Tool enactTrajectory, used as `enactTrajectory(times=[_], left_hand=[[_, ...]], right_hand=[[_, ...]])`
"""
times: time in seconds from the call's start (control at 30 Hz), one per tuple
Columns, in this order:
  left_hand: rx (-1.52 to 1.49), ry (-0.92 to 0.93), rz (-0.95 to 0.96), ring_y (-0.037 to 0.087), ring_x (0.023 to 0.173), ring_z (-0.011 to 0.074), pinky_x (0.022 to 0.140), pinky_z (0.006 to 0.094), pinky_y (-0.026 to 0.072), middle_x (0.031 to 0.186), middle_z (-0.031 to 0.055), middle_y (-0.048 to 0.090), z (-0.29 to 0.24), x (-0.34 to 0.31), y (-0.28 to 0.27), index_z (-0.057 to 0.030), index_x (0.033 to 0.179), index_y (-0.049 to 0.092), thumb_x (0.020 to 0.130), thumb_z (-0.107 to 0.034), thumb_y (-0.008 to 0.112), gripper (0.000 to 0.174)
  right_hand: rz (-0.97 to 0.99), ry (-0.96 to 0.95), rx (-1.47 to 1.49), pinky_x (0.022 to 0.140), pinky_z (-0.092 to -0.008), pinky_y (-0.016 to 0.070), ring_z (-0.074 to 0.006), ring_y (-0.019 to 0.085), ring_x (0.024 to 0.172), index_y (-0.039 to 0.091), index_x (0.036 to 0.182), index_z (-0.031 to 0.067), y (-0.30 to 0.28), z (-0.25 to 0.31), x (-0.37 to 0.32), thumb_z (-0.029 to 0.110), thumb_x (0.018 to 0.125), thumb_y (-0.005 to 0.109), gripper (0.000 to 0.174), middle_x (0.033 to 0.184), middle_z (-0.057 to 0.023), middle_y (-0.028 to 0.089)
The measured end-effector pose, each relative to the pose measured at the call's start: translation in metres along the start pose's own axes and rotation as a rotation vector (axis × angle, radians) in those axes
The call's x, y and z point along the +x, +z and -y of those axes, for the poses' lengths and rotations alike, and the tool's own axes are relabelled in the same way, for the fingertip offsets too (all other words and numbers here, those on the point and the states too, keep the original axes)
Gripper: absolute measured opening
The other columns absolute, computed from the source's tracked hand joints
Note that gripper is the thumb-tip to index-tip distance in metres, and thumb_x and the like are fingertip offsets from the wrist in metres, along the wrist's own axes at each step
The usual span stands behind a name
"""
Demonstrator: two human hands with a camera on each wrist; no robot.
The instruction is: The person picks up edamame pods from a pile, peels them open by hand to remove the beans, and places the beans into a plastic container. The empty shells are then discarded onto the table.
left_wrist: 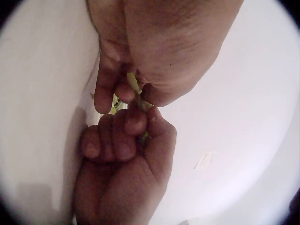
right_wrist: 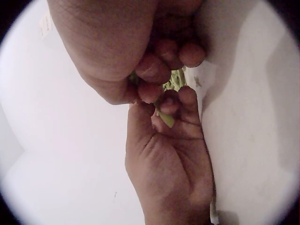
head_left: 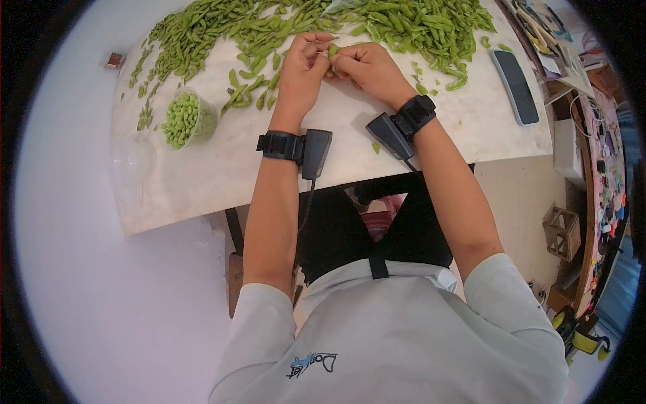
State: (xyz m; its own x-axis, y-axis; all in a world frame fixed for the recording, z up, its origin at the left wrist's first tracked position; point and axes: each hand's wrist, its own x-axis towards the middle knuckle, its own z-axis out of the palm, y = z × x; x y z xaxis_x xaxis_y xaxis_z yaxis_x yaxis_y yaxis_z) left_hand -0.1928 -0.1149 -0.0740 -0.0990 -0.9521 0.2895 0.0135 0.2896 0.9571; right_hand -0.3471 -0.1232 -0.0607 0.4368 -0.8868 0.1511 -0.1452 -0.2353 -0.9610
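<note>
Pinching a green pod (left_wrist: 133,82) between them, left hand (head_left: 303,75) and right hand (head_left: 372,71) meet above the desk (head_left: 176,180); it looks light, pliant, perhaps slippery, probably best held near its ends.

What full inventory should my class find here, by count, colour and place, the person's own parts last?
Flat tabletop: one, whitish, head view's upper half.
Curved bean pods: many, green, heaped at its far side.
Slender pinched pod: one, green, near the heap.
Round plastic cup: one, clear, on the tabletop's left.
Shelled beans: many, light green, in the cup.
Rectangular phone: one, dark-faced, on the tabletop's right.
Slatted crate: one, brown, low at right.
Small items: uncounted, many colours, far right.
Boxy strapped devices: two, black, one per wrist.
Short-sleeved shirt: one, pale grey, worn.
Left hand: one, bare, pinching the pod.
Right hand: one, bare, likewise.
</note>
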Motion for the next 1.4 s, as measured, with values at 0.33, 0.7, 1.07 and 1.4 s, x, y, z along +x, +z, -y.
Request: enactTrajectory(times=[0.33, 0.7, 1.07, 1.4], left_hand=[[0.09, 0.007, 0.008, 0.054, 0.076, 0.0081, 0.066, 0.0227, 0.0458, 0.089, 0.0052, 0.058, 0.0, 0.0, -0.005, -0.0001, 0.109, 0.055, 0.087, 0.002, 0.04, 0.026], [-0.036, -0.099, -0.098, 0.054, 0.062, 0.0077, 0.057, 0.0238, 0.049, 0.078, 0.0024, 0.06, -0.015, -0.002, 0.002, -0.0003, 0.106, 0.061, 0.092, -0.017, 0.056, 0.023], [-0.111, -0.112, -0.097, 0.058, 0.066, 0.0095, 0.061, 0.0245, 0.0534, 0.081, 0.005, 0.063, -0.007, 0.0, -0.001, 0.002, 0.107, 0.06, 0.089, -0.008, 0.058, 0.02], [-0.021, -0.044, -0.036, 0.055, 0.07, 0.009, 0.063, 0.0227, 0.0456, 0.084, 0.0032, 0.061, -0.007, -0.001, -0.002, -0.0003, 0.111, 0.056, 0.088, -0.008, 0.06, 0.025]], right_hand=[[-0.029, 0.032, 0.046, 0.047, -0.0247, 0.0373, -0.0074, 0.046, 0.048, 0.062, 0.068, 0.0016, 0.001, -0.004, -0.001, 0.025, 0.086, 0.054, 0.031, 0.055, -0.001, 0.055], [-0.071, 0.008, 0.028, 0.044, -0.025, 0.0351, -0.0079, 0.043, 0.044, 0.065, 0.069, 0.0031, 0.001, -0.007, 0.001, 0.034, 0.088, 0.054, 0.038, 0.049, 0.0003, 0.049], [-0.201, -0.043, -0.059, 0.05, -0.0283, 0.0402, -0.0118, 0.049, 0.051, 0.064, 0.082, 0.0018, 0.004, -0.014, 0.005, 0.036, 0.086, 0.06, 0.034, 0.059, -0.0049, 0.055], [-0.192, -0.018, -0.002, 0.054, -0.0313, 0.041, -0.0158, 0.049, 0.054, 0.06, 0.079, -0.0005, 0.002, -0.01, 0.003, 0.027, 0.088, 0.055, 0.03, 0.06, -0.0087, 0.054]])
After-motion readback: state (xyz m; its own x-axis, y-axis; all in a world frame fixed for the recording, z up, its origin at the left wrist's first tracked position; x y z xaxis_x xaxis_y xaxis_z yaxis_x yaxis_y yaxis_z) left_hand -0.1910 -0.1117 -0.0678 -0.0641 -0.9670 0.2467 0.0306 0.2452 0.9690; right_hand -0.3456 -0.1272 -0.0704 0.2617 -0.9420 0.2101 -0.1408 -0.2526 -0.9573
